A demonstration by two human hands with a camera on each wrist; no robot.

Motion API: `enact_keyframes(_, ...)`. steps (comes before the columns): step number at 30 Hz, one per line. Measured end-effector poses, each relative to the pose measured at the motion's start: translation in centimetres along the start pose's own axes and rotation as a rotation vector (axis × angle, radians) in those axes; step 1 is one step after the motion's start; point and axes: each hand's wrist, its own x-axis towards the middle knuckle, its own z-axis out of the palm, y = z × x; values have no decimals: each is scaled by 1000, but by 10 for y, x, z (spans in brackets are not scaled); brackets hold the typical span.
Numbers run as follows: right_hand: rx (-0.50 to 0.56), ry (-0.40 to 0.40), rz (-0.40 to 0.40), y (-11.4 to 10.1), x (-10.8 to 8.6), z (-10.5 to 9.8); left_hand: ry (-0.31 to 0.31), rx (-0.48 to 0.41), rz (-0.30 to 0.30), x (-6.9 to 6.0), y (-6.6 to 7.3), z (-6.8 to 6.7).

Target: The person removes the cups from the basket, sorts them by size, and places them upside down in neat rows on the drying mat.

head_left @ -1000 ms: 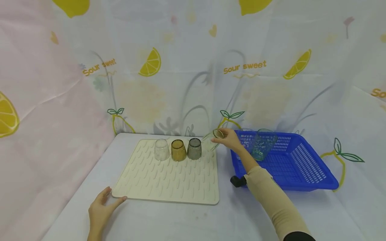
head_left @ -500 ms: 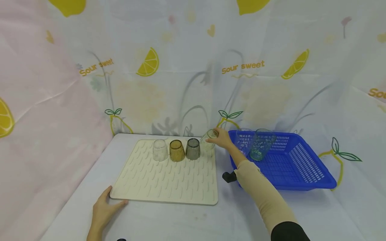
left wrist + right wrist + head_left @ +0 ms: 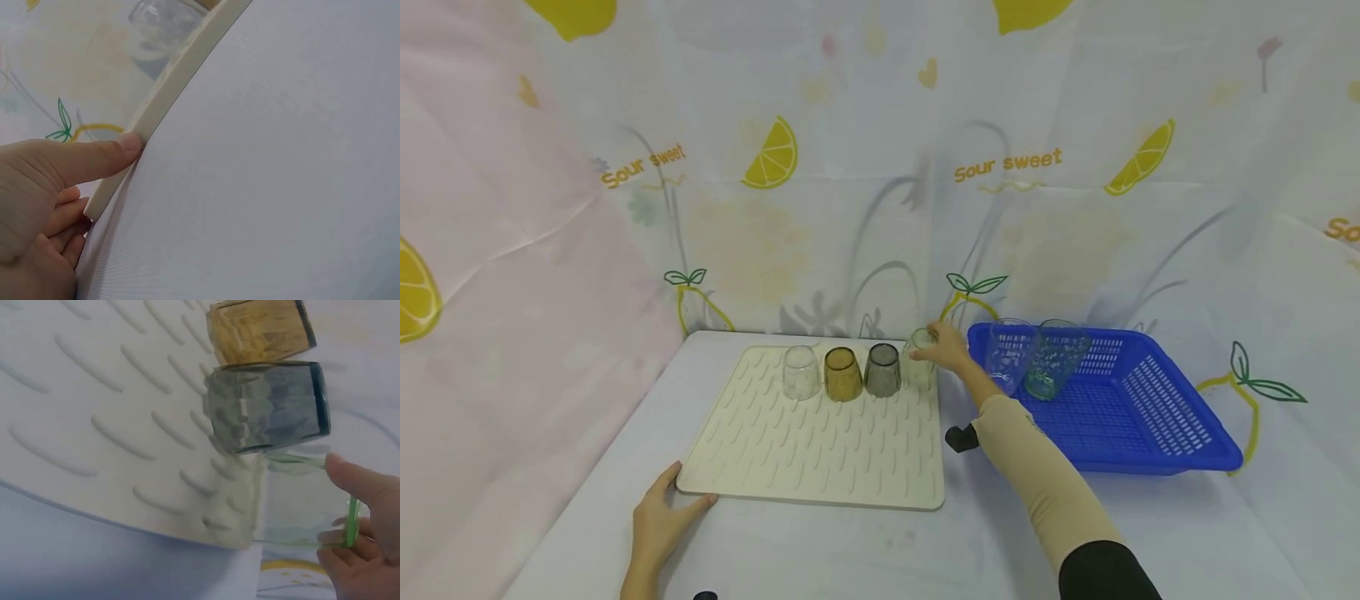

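At the far right corner of the pale drying mat (image 3: pixel 820 450), my right hand (image 3: pixel 947 347) holds a clear green-tinted glass (image 3: pixel 303 500), thumb on one side and fingers on the other. This glass stands on the mat, beside a grey glass (image 3: pixel 882 371). Further left in the same row come an amber glass (image 3: pixel 843 375) and a clear glass (image 3: pixel 801 373), both with the narrower end up. My left hand (image 3: pixel 657 525) grips the mat's near left corner; in the left wrist view its thumb (image 3: pixel 103 159) presses the mat's front edge while its fingers bend at the side.
Right of the mat, a blue plastic basket (image 3: pixel 1180 460) contains a clear glass (image 3: pixel 1009 354) and a green-tinted glass (image 3: pixel 1055 362), both leaning at its left end. Behind the white table (image 3: pixel 820 550) hangs a lemon-printed cloth (image 3: pixel 880 225).
My right hand has brought the green-tinted glass left and down, from tilted in the air to standing next to the grey glass. My left hand has come against the mat's corner.
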Motion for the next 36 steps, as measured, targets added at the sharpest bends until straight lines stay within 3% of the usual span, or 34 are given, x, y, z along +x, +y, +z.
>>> enact_keyframes(7,-26,-89,72,6,8,11,10,5,-13,0,-1,1)
enact_keyframes(12,-73,-100,-4,38,32,26,20,1,-5,0,1,1)
enact_keyframes(15,-22,-128,16,34,26,23,21,2,-1,-1,1,1)
enact_keyframes(17,-13,-165,68,16,13,13,19,-1,-1,-2,1,1)
enact_keyframes(20,0,-182,85,15,10,10,22,-1,-3,-2,1,1)
enact_keyframes(26,-8,-126,-28,87,48,41,33,3,0,-1,-1,2)
enact_keyframes(27,-12,-132,-18,86,48,41,35,3,1,-1,-1,2)
enact_keyframes(29,-22,-151,17,61,32,29,38,6,2,-1,-1,3)
enact_keyframes(33,1,-184,75,-1,-12,-4,33,4,7,-1,-2,3)
enact_keyframes(36,75,-137,52,-12,-26,-14,27,9,7,-1,-2,2)
